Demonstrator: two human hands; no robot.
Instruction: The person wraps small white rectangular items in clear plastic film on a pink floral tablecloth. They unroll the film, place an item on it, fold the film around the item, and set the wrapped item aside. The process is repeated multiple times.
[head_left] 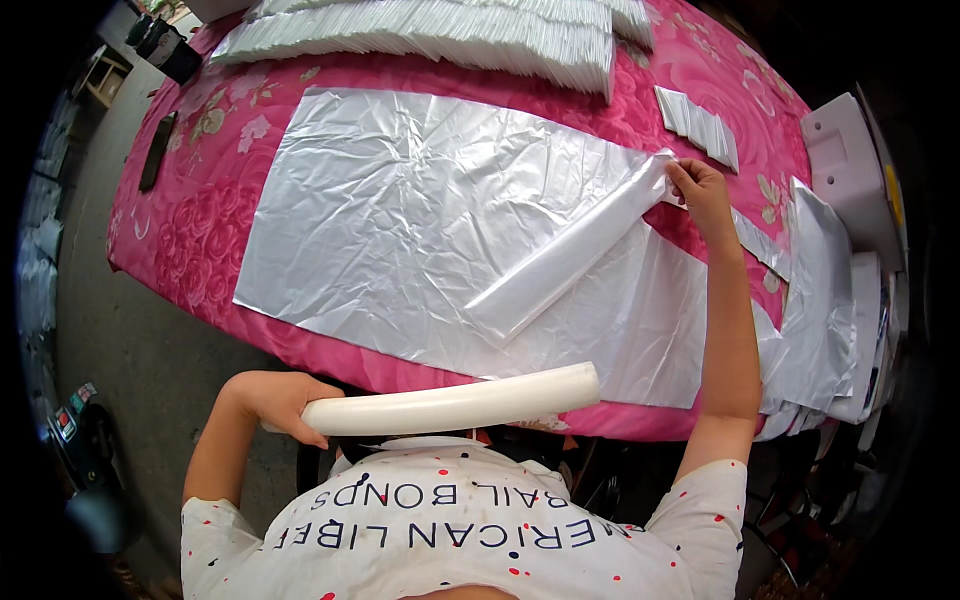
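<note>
A thin, wrinkled silvery sheet [370, 200], which looks like plastic film, lies spread over the table. My right hand [703, 195] pinches the far end of a long folded strip [575, 250] of similar film, which slants across the sheet. The strip's near end rests on the sheet. Close to my body, my left hand [270, 402] is closed around one end of a smooth white tube [460, 402]. That tube is held roughly level at the table's near edge, its other end pointing right.
Rows of stacked, folded silvery packets [430, 45] stand at the far side. A smaller fanned pile [698, 128] lies far right. White foam box [845, 165] and loose silvery sheets [815, 300] are at the right edge. Far left are a dark flat object [158, 150] and a black cup-like container [165, 48].
</note>
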